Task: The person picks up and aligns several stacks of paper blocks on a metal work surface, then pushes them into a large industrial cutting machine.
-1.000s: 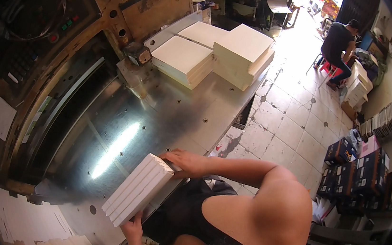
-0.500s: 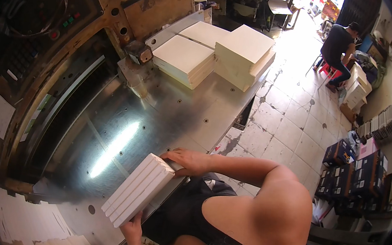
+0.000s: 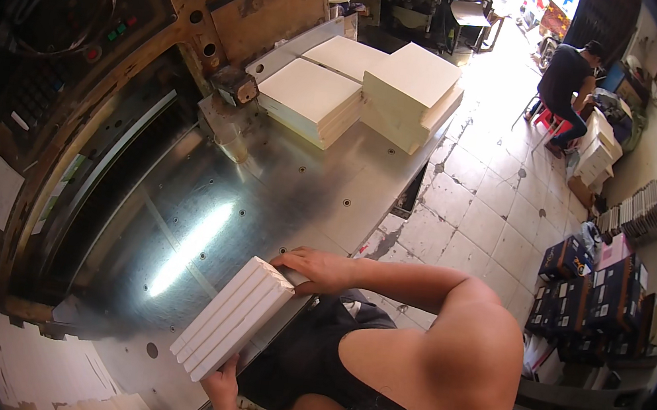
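Observation:
A thick stack of white paper, with grooves dividing it into several layers, stands at the near edge of a metal machine table. Its long side faces up. At the far right end of the stack is my right hand, its fingers bent round the corner and partly hidden behind it. My left hand grips the near lower end, thumb up along the side and the other fingers out of sight beneath.
Two lower stacks of cream paper and a taller one sit at the table's far end. A cutting machine's dark opening lies left. A person sits on a stool far right. Dark boxes are piled along the right wall.
Both hands keep their hold on the paper stack and it stays in place. The view has shifted very slightly.

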A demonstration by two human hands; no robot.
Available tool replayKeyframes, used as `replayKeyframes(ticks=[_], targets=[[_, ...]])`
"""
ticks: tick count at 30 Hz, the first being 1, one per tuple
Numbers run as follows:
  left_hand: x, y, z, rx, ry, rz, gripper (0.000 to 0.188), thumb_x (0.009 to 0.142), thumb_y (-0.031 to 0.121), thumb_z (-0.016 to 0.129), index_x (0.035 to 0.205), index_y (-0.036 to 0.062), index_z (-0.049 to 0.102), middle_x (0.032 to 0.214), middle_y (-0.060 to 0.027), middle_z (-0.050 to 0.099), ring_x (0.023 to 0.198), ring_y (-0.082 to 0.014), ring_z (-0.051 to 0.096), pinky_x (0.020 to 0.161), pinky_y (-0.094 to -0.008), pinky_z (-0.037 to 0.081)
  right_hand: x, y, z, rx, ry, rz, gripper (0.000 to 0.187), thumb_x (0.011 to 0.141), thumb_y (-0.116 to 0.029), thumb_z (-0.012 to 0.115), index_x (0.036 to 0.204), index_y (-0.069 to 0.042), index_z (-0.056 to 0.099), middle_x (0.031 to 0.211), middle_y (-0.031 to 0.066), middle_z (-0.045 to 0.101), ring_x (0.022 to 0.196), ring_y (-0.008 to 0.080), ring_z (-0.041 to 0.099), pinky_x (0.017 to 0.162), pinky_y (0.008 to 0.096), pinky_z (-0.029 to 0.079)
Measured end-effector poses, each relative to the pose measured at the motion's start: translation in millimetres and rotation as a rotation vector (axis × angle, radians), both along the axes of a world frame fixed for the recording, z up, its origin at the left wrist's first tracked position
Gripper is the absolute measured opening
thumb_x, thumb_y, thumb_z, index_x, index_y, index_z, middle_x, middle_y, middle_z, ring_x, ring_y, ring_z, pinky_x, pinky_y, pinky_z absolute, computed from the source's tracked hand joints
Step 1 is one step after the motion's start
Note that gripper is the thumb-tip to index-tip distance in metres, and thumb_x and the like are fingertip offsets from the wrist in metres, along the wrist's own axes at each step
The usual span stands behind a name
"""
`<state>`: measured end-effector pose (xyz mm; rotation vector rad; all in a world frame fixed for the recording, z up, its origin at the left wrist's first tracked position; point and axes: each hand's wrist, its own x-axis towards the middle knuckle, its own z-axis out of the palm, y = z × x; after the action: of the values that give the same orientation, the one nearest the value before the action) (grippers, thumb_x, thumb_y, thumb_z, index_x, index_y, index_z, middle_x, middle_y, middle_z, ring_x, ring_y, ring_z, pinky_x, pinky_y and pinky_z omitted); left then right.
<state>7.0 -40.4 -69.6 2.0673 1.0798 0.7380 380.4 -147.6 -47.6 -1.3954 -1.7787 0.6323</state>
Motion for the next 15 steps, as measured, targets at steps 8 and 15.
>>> replayKeyframes(ticks=[8,15], targets=[[6,-5,8,-0.053,-0.035,0.021,0.063,0.084,0.029,0.088,0.130,-0.0054,0.061,0.124,-0.0210,0.067,0.114,-0.0351,0.063,0.102,-0.0436,0.046,1,1,-3,0.039,-0.010,-0.004,0.064,0.085,-0.020,0.079,0.138,-0.002,0.048,0.126,0.0217,0.060,0.122,0.0414,0.056,0.107,0.0486,0.042],[8,-7,12,-0.075,-0.041,0.041,0.064,0.084,0.029,0.088,0.130,-0.0054,0.061,0.126,-0.0212,0.066,0.116,-0.0351,0.063,0.103,-0.0437,0.045,1,1,-4,0.049,-0.015,-0.009,0.065,0.085,-0.021,0.079,0.139,-0.002,0.048,0.127,0.0214,0.061,0.123,0.0413,0.056,0.107,0.0484,0.042]])
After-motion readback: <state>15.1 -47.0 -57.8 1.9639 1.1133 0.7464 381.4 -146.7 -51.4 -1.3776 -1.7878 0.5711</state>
